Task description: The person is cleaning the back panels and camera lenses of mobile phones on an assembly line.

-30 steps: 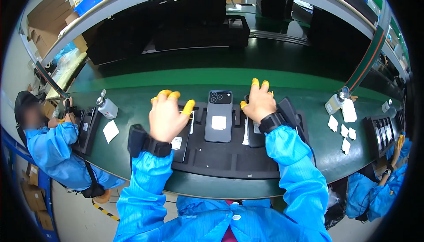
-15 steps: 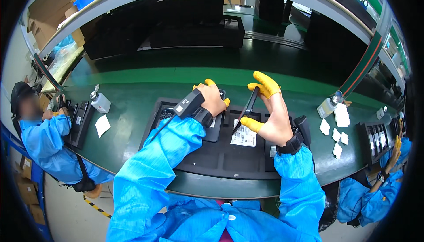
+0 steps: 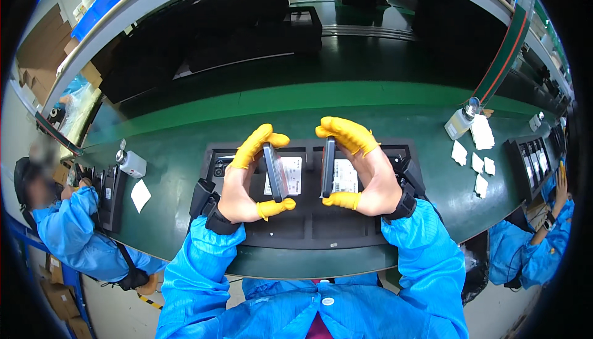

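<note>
My left hand (image 3: 236, 189), in yellow finger cots, grips a dark smartphone (image 3: 274, 171) by its two ends, with the phone turned up on its long edge. Likewise, my right hand (image 3: 378, 181) pinches a second dark smartphone (image 3: 328, 165) between thumb and fingers, edge up. The two phones face each other, apart, over a black compartmented tray (image 3: 290, 230). White printed labels (image 3: 346, 176) lie in the tray's compartments behind the phones. At the tray's left, partly hidden by my left hand, shows the camera end of another phone (image 3: 220, 165).
White pump bottles stand left (image 3: 131, 163) and right (image 3: 461, 122) on the green bench (image 3: 179, 147). White wipes (image 3: 141, 195) lie beside them. Co-workers in blue sit at both sides, each near a black tray (image 3: 530, 166). Black trays (image 3: 241, 24) are stacked at the back.
My left hand has lifted a phone out of the tray's left part and turned it on edge. My right hand has moved left, its phone now more upright. The view has shifted slightly.
</note>
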Demonstrator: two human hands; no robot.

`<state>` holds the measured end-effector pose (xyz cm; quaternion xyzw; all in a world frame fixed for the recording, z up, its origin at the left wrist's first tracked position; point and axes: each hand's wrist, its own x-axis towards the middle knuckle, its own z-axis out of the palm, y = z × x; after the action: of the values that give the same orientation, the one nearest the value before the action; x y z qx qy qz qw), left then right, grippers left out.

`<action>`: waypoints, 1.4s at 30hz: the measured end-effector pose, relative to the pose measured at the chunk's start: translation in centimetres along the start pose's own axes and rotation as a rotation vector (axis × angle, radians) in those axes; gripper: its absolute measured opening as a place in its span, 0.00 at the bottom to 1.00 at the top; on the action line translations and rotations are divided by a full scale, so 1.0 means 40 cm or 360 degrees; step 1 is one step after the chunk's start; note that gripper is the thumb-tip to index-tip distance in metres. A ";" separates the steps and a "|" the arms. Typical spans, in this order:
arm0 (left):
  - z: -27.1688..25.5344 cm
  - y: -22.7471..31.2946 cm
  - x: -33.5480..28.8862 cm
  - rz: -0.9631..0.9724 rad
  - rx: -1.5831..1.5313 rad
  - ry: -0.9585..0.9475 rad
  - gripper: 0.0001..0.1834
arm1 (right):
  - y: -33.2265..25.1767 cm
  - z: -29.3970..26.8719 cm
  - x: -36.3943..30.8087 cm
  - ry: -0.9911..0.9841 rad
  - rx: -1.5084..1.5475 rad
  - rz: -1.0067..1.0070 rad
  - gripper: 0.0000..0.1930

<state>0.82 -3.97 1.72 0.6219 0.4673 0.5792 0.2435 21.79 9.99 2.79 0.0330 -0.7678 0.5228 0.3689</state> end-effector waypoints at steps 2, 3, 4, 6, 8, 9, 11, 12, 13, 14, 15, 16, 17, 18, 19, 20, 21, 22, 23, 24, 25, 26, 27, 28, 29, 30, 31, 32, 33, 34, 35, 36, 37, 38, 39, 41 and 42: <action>0.003 -0.006 -0.012 0.0004 -0.0040 0.0120 0.60 | -0.001 0.016 -0.004 0.0026 -0.0086 -0.0018 0.52; 0.009 -0.007 -0.014 0.0060 0.0018 0.0163 0.59 | -0.002 0.020 -0.009 0.0017 -0.0084 -0.0007 0.52; 0.009 -0.004 -0.017 0.0059 0.0023 0.0176 0.59 | -0.002 0.024 -0.008 0.0029 -0.0162 -0.0035 0.50; 0.006 0.002 -0.025 0.0134 0.0145 0.0190 0.58 | -0.001 0.031 -0.005 0.0025 -0.0229 -0.0072 0.49; 0.007 -0.003 -0.028 0.0152 0.0157 0.0207 0.59 | -0.001 0.030 -0.008 0.0124 -0.0260 -0.0107 0.47; 0.007 -0.001 -0.027 0.0151 0.0192 0.0190 0.59 | 0.003 0.029 -0.011 0.0166 -0.0227 -0.0104 0.46; 0.009 -0.001 -0.029 0.0153 0.0246 0.0172 0.60 | 0.009 0.021 -0.011 0.0150 -0.0242 -0.0158 0.46; 0.008 -0.002 -0.030 0.0152 0.0248 0.0178 0.60 | 0.012 0.017 -0.011 0.0143 -0.0262 -0.0209 0.46; 0.006 -0.002 -0.030 0.0193 0.0283 0.0170 0.60 | 0.019 0.015 -0.010 0.0094 -0.0227 -0.0235 0.45; 0.005 -0.002 -0.029 0.0234 0.0316 0.0160 0.59 | 0.017 0.013 -0.005 0.0091 -0.0224 -0.0234 0.45; 0.001 -0.004 -0.026 0.0232 0.0316 0.0162 0.59 | 0.010 0.010 0.001 0.0040 -0.0397 -0.0222 0.45; -0.005 -0.004 -0.023 0.0300 0.0411 0.0131 0.59 | 0.006 0.008 0.006 -0.0008 -0.0570 -0.0210 0.45; -0.009 -0.004 -0.019 0.0368 0.0505 0.0099 0.58 | 0.014 0.006 0.008 -0.0008 -0.0569 -0.0209 0.45; -0.009 -0.004 -0.014 0.0367 0.0505 0.0098 0.58 | 0.031 0.005 0.008 0.0035 -0.0617 -0.0124 0.46; -0.007 -0.006 -0.007 0.0329 0.0550 0.0124 0.58 | 0.048 0.002 0.007 0.0079 -0.0669 -0.0039 0.47; -0.003 -0.008 -0.002 0.0291 0.0596 0.0151 0.58 | 0.056 -0.002 0.007 0.0124 -0.0720 0.0046 0.47; 0.009 -0.017 -0.008 0.0132 0.0453 0.0230 0.59 | 0.055 -0.011 0.006 0.0169 -0.0730 0.0134 0.49; 0.006 -0.025 -0.011 0.0137 0.0454 0.0230 0.59 | 0.074 -0.016 0.005 0.0265 -0.0546 0.0103 0.51; 0.001 -0.032 -0.014 0.0006 0.0267 0.0371 0.60 | 0.078 -0.023 -0.002 0.0364 -0.0361 0.0186 0.51; -0.004 -0.036 -0.015 -0.0126 0.0079 0.0509 0.60 | 0.076 -0.024 -0.005 0.0461 -0.0175 0.0267 0.52; -0.006 -0.036 -0.015 -0.0174 -0.0117 0.0660 0.59 | 0.066 -0.022 -0.005 0.0590 0.0101 0.0340 0.54; -0.006 -0.024 -0.012 -0.0210 -0.0294 0.0773 0.52 | 0.041 -0.017 0.004 0.0768 0.0325 0.0448 0.52; -0.015 -0.031 -0.011 -0.0275 -0.0504 0.0871 0.46 | 0.036 -0.021 0.008 0.0848 0.0510 0.0500 0.47; -0.027 -0.040 -0.009 -0.0338 -0.0719 0.0963 0.40 | 0.030 -0.028 0.011 0.0930 0.0692 0.0550 0.42; -0.038 -0.051 -0.008 -0.0425 -0.0863 0.1028 0.32 | 0.040 -0.039 0.006 0.0939 0.0934 0.0621 0.34; -0.047 -0.059 -0.013 -0.0426 -0.0869 0.1028 0.32 | 0.045 -0.046 0.002 0.0959 0.1096 0.0727 0.28; -0.061 -0.069 -0.017 -0.0478 -0.1138 0.1045 0.32 | 0.053 -0.045 0.001 0.1008 0.1266 0.0793 0.26; -0.070 -0.078 -0.020 -0.0530 -0.1406 0.1057 0.33 | 0.059 -0.044 0.001 0.1056 0.1437 0.0859 0.25; -0.072 -0.085 -0.021 -0.0486 -0.1474 0.1072 0.36 | 0.061 -0.045 0.002 0.1058 0.1439 0.0858 0.25; -0.076 -0.086 -0.022 -0.0491 -0.1475 0.1069 0.36 | 0.059 -0.047 0.003 0.1082 0.1539 0.0899 0.24; -0.083 -0.086 -0.024 -0.0459 -0.1732 0.0998 0.38 | 0.058 -0.050 0.004 0.1105 0.1640 0.0938 0.25; -0.090 -0.086 -0.026 -0.0424 -0.1987 0.0921 0.39 | 0.057 -0.052 0.003 0.1111 0.1641 0.0938 0.25; -0.097 -0.081 -0.029 -0.0439 -0.2061 0.0913 0.42 | 0.055 -0.054 0.003 0.1106 0.1655 0.0921 0.25; -0.103 -0.083 -0.031 -0.0445 -0.2061 0.0910 0.42 | 0.054 -0.055 0.002 0.1101 0.1670 0.0904 0.25; -0.108 -0.085 -0.032 -0.0417 -0.2152 0.0871 0.40 | 0.054 -0.057 0.001 0.1107 0.1671 0.0904 0.25; -0.111 -0.085 -0.035 -0.0421 -0.2230 0.0915 0.39 | 0.055 -0.060 0.000 0.1102 0.1748 0.0920 0.25; -0.113 -0.089 -0.036 -0.0424 -0.2230 0.0917 0.39 | 0.055 -0.057 0.000 0.1105 0.1749 0.0922 0.25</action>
<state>-4.37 -4.72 -1.04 0.0854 0.1071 0.8449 0.5171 22.06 12.87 1.51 -0.1596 -0.2092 0.8916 0.3684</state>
